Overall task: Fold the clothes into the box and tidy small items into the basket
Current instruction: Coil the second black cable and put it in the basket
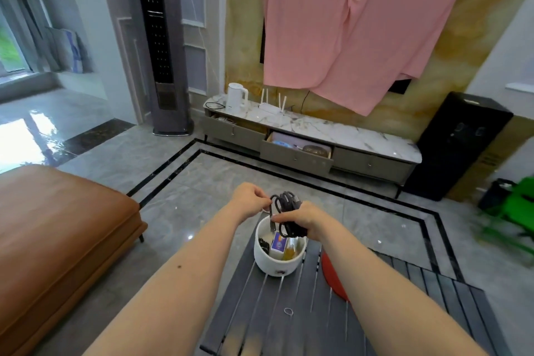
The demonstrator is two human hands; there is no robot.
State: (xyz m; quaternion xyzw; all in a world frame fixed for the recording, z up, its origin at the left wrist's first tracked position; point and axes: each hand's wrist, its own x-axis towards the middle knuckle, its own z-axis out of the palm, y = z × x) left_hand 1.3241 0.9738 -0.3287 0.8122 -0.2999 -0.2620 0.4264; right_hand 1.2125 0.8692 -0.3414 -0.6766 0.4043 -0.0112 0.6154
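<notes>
1. My right hand [303, 218] had its grip clamped round the middle of a bundle of dark cable [284, 208], fingers curled over the coils, holding it directly above the white basket [276, 261].
2. My left hand [250, 201] pinched a loose strand at the bundle's left edge, fingertips together on the cord; both hands met over the basket's far rim.
3. The bundle's long axis ran roughly upright, its loops standing above my right hand and its lower end, with what looked like a plug, hanging down into the basket's mouth.
4. The relation that mattered: the basket lay straight below the grip, so I judged the coming move to be a short drop or lowering. The right hand carried the weight; the left only guided.
5. Inside the basket I could see a small blue-and-purple box [278, 242] and other items too dim to name.
6. The basket stood on the dark slatted tabletop [289, 324], with a red disc [332, 276] just beside it under my right forearm, and a small ring [288, 311] lying nearer to me.
7. Well beyond, a pink cloth [341, 35] hung on the wall; I judged the clothes part unfinished.
</notes>
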